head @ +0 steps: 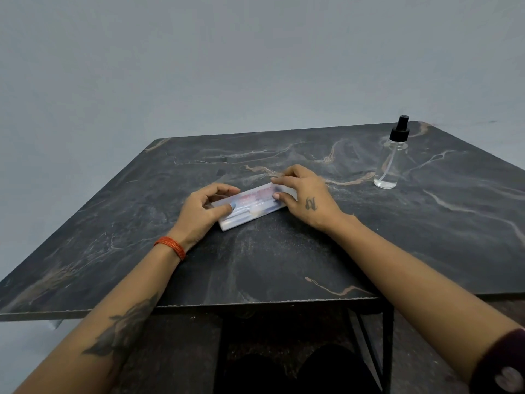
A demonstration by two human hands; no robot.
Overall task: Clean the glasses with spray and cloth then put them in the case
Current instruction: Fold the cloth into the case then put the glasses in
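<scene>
Head view: a person is sitting at a dark marble-patterned table (pixel 284 265), both bare forearms reaching forward over the near edge. A pale, flat, translucent glasses case (pixel 251 207) is lying on the tabletop a little past the middle, its long axis running from lower left to upper right, faint reddish print showing on the lid. The left hand (pixel 203 213) is gripping the case's left end, thumb lying on top and fingers curling over the far edge, so that hand is clamped on the case. The right hand (pixel 305 196) is pinching the right end, thumb on the near side and fingertips curving over the far upper corner, also clamped on the case. Whether glasses are lying inside I cannot tell; the lid is too cloudy. An orange bangle stack (pixel 172 247) is sitting on the left wrist, and a dark maroon sleeve (pixel 502 362) is showing at the right elbow. A clear spray bottle (pixel 390 163) with a black pump top is standing upright toward the far right corner of the table, well apart from both hands. A plain grey wall (pixel 227 66) is filling the background.
</scene>
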